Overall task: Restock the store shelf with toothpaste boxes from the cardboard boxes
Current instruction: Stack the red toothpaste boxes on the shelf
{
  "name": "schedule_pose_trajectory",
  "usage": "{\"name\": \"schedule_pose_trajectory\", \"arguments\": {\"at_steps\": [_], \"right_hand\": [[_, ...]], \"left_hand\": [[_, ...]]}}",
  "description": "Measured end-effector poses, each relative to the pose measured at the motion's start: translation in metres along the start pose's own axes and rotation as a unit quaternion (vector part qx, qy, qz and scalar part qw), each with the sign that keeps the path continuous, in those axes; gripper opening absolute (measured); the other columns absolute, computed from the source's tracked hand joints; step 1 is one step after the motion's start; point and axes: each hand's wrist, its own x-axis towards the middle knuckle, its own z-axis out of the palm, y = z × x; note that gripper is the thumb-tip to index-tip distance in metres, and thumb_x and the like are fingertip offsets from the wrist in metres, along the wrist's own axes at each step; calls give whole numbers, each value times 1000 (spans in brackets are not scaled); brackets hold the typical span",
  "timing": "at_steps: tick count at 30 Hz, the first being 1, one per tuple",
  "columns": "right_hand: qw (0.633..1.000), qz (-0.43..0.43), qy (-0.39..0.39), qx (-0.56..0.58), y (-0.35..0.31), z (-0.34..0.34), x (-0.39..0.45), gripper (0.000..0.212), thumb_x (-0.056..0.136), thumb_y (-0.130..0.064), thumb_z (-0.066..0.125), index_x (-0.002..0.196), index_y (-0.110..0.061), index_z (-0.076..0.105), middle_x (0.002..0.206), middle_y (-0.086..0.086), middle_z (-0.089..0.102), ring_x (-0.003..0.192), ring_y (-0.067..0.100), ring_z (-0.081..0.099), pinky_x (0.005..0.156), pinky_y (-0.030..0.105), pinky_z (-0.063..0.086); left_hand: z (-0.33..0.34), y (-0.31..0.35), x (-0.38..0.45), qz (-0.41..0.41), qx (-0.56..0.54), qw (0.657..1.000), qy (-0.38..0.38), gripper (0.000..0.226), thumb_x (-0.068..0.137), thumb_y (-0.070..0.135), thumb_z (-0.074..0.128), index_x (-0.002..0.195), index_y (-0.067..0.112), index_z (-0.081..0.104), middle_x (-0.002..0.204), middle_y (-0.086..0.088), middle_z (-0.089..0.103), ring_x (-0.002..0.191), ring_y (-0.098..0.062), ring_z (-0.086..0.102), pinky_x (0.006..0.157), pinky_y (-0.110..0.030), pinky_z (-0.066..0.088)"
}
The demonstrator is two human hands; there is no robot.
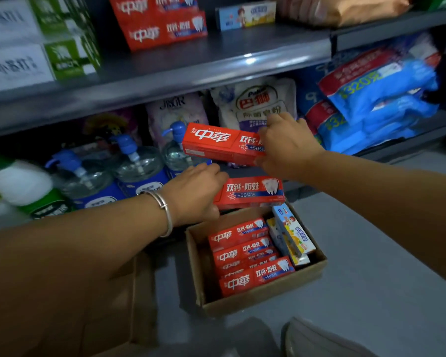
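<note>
L hand (pixel 193 186) grips one red box (pixel 250 193) by its left end, just above the carton (pixel 317 269). R hand (pixel 286 148) clamps a second red box (pixel 216 144) by its right end, higher up, above the carton w/ shelf (pixel 165 70) overhead. Risk: end-only grips, so either box could tip & drop into the carton; the free end of the upper one could clip the pump bottles (pixel 137 163) behind.

Shop aisle, grey metal shelving (pixel 165 70), stacked toothpaste boxes (pixel 162 27), probably detergent bags (pixel 258 101)
</note>
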Motion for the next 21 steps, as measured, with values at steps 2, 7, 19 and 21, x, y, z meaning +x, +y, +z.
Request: {"name": "schedule_pose_trajectory", "arguments": {"at_steps": [2, 7, 19, 21], "right_hand": [[1000, -11, 13, 3, -4, -18, 1, 50, 84, -39, 62, 123, -7, 53, 123, 12, 46, 122, 30, 37, 99, 46, 33], [998, -40, 49, 4, -9, -60, 3, 45, 87, -38, 59, 122, -9, 56, 122, 12, 46, 120, 30, 38, 99, 44, 33], [991, -56, 119, -6, -14, -145, 34, 44, 86, -38, 59, 119, -9, 57, 122, 12, 47, 121, 29, 38, 95, 40, 35], [990, -58, 128, -11, -13, -155, 44, 45, 86, -40, 59, 120, -9, 56, 122, 11, 47, 120, 28, 39, 95, 40, 35]], "left_hand": [[-16, -6, -9, 4, 19, 1000, 10, 48, 76, 30, 59, 119, 11, 49, 111, -8, 50, 105, -26, 49, 92, -33, 40], [-53, -19, -28, 10, 52, 998, 37, 57, 74, 34, 60, 125, 12, 47, 114, -6, 50, 106, -25, 50, 93, -37, 42], [-145, -49, -46, 3, 61, 992, 112, 63, 80, 39, 61, 135, 19, 39, 121, 1, 48, 112, -15, 46, 97, -26, 38], [-156, -57, -44, -2, 62, 991, 121, 64, 81, 41, 61, 137, 19, 37, 122, 3, 47, 112, -14, 45, 99, -25, 38]]}}
